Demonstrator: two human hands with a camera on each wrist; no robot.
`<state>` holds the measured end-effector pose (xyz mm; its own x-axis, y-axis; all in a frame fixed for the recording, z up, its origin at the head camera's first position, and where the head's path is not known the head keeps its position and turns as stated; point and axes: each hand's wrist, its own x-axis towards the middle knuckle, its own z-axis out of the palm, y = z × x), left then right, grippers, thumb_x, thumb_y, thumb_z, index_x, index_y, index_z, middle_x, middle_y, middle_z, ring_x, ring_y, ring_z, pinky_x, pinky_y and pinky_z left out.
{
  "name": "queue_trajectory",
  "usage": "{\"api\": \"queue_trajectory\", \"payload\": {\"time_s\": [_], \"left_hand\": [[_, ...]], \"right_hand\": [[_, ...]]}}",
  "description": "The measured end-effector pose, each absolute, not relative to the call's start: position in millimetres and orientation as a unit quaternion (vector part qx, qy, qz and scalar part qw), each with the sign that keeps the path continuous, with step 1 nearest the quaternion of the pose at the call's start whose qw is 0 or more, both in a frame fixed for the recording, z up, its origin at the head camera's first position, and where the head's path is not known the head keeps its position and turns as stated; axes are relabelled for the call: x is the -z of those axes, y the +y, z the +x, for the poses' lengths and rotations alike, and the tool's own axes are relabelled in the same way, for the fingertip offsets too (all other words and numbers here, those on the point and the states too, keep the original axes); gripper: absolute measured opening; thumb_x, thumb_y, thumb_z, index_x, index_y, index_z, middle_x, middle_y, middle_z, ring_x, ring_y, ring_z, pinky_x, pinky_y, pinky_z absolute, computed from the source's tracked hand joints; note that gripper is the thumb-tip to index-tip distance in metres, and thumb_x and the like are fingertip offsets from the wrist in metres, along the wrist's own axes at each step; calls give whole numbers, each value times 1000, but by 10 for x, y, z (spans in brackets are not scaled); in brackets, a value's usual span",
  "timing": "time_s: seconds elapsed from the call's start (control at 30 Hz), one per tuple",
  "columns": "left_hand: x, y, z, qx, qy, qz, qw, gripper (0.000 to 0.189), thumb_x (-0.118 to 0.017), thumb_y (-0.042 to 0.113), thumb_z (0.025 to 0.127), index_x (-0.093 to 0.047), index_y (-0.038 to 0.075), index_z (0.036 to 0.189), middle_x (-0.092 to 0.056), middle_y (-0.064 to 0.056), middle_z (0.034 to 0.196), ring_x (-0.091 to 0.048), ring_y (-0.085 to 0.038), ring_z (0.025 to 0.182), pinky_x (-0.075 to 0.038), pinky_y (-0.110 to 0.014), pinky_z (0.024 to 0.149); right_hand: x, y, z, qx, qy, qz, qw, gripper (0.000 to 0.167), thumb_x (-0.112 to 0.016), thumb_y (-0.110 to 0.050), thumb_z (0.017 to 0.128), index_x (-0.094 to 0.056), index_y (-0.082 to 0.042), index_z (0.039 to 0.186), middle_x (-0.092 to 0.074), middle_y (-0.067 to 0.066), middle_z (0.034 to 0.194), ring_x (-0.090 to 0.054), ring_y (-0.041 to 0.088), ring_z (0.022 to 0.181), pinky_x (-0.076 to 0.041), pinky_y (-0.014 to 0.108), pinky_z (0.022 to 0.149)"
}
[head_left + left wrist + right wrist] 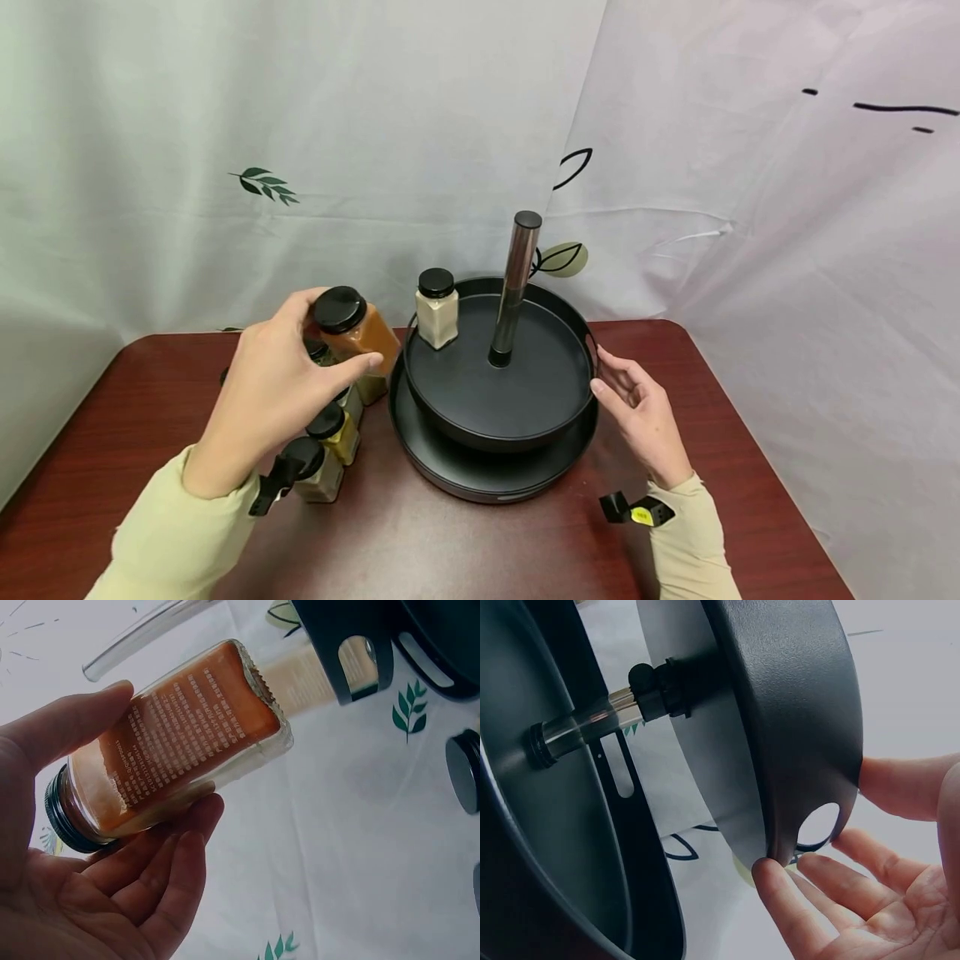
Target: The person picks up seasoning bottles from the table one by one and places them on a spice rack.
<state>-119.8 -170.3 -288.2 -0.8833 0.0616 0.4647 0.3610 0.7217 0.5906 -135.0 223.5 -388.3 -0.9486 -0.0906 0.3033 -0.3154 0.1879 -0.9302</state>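
Note:
My left hand grips a glass spice jar of orange-brown powder between thumb and fingers. The jar is tilted, its black lid towards the palm. It is held off the table, just left of a black two-tier turntable tray. At the tray's right side, my right hand pinches the upper tier's wall beside an oval handle hole, thumb on one edge and fingers on the other. A jar of cream-coloured powder stands upright on the upper tier, at its back left.
Several black-lidded spice jars stand on the red-brown table beneath and beside my left hand. A post rises from the upper tier's middle. The lower tier sits on the table. A white printed curtain hangs behind.

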Motion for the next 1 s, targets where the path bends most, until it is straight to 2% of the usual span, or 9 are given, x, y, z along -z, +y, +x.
{"api": "queue_trajectory", "payload": {"time_s": [0.17, 0.3, 0.47, 0.7, 0.9, 1.0], "left_hand": [[2861, -1595, -1275, 354, -903, -134, 204, 60, -89, 20, 76, -58, 9, 126, -72, 6, 85, -63, -9, 67, -46, -23, 62], [2861, -1516, -1341, 360, -901, -145, 196, 61, -89, 20, 75, -57, 8, 125, -73, 6, 87, -67, -8, 73, -49, -28, 71], [2877, -1421, -1411, 366, -900, -148, 183, 62, -90, 22, 75, -57, 6, 125, -73, 0, 92, -69, -15, 76, -51, -37, 70], [2934, -1326, -1473, 363, -902, -148, 181, 65, -90, 24, 74, -58, 4, 126, -73, -4, 93, -67, -18, 74, -50, -38, 67], [3009, -1270, -1509, 360, -906, -148, 167, 68, -90, 25, 74, -56, 2, 129, -72, -5, 93, -67, -20, 74, -51, -38, 67], [3038, -1248, -1519, 358, -906, -150, 167, 68, -90, 24, 74, -56, 2, 128, -72, -4, 91, -66, -18, 73, -50, -38, 68]], "right_hand": [[3884, 2239, -1355, -623, -767, 127, 86, 48, -61, -5, 100, -47, 5, 145, -44, 24, 151, -50, 15, 136, -45, 20, 100], [3883, 2242, -1359, -619, -772, 121, 84, 49, -61, -6, 100, -47, 4, 146, -45, 22, 151, -50, 17, 136, -45, 20, 100], [3882, 2241, -1355, -618, -772, 121, 86, 49, -62, -6, 100, -47, 4, 145, -45, 23, 150, -50, 19, 136, -46, 20, 100], [3875, 2241, -1347, -624, -765, 129, 90, 47, -61, -4, 100, -48, 6, 144, -45, 26, 150, -51, 17, 135, -46, 21, 100], [3894, 2255, -1357, -619, -770, 130, 87, 49, -61, -4, 100, -46, 6, 145, -45, 23, 151, -49, 21, 137, -45, 20, 100], [3896, 2255, -1356, -617, -771, 131, 87, 49, -61, -4, 100, -47, 5, 145, -45, 23, 151, -50, 18, 136, -46, 20, 100]]}}
